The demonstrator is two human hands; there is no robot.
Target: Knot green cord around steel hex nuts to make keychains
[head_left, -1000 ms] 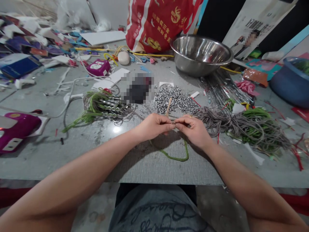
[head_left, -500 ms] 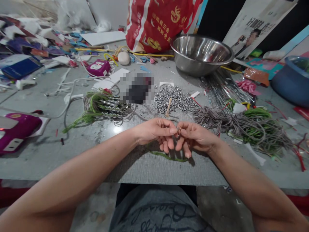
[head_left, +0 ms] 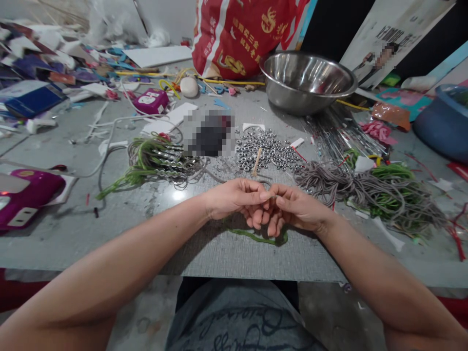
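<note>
- Grey tabletop point(head_left: 204, 253), cluttered; small metal pieces point(head_left: 268, 152) scattered near centre.
- Left hand point(head_left: 236, 201), right hand point(head_left: 302, 207): fingertips nearly meeting, each grip pinching a thin bit point(head_left: 274, 197), unclear.
- Green cord point(head_left: 252, 237) curving just below both.

The small piece point(head_left: 274, 196) pinched between your left hand point(head_left: 236, 199) and right hand point(head_left: 298, 207) is too tiny for you to identify. Blurred blocks mask a dark object point(head_left: 209, 135); the top edge crops the red bag point(head_left: 237, 41).
</note>
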